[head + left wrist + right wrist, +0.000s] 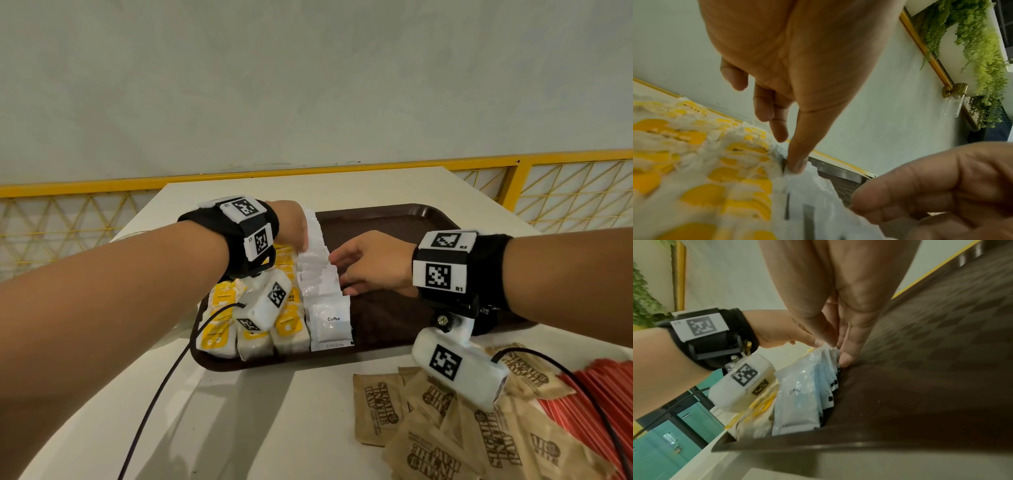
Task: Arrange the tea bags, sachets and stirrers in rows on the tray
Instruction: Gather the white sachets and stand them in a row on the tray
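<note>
A brown tray (394, 219) lies on the white table (267, 411). At its left end are rows of yellow-tagged tea bags (219, 325). Beside them runs an overlapping row of white coffee sachets (322, 284). My left hand (296, 229) reaches down at the row's far left side, straight fingers touching the sachets (813, 203). My right hand (342, 274) presses its straight fingers against the row's right edge (797, 402). Neither hand holds anything. Brown sugar sachets (428, 428) and red stirrers (589, 404) lie loose on the table at front right.
The right half of the tray (920, 369) is bare. A black cable (154, 394) runs from my left wrist camera across the table's front left. A yellow lattice railing (68, 222) and a pale wall stand behind the table.
</note>
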Motion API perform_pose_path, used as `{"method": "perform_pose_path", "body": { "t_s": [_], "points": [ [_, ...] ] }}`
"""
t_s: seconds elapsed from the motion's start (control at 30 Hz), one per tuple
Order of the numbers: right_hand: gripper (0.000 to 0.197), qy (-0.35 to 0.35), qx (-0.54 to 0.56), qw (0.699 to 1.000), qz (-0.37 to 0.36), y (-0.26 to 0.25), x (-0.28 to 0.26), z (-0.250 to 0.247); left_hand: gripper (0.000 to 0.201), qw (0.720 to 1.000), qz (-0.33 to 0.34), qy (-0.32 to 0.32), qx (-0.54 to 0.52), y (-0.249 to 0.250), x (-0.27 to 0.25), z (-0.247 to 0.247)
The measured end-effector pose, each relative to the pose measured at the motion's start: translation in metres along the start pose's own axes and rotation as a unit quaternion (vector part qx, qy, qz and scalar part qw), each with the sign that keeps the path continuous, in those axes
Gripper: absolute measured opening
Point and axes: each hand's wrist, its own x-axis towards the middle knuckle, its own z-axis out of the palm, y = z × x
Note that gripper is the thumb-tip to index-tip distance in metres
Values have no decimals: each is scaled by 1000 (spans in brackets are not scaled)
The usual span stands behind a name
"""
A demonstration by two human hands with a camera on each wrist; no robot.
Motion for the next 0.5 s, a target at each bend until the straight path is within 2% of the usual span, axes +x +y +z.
{"method": "perform_pose_path", "body": {
  "t_s": [0.27,0.5],
  "points": [
    [45,7,-1,1000,-4,-2,2,-2,28,998,-15,34,-47,-12,0,-5],
    [42,12,5,1000,-3,-2,-4,0,29,998,-12,-12,-53,-15,-9,-1]
  ]
}}
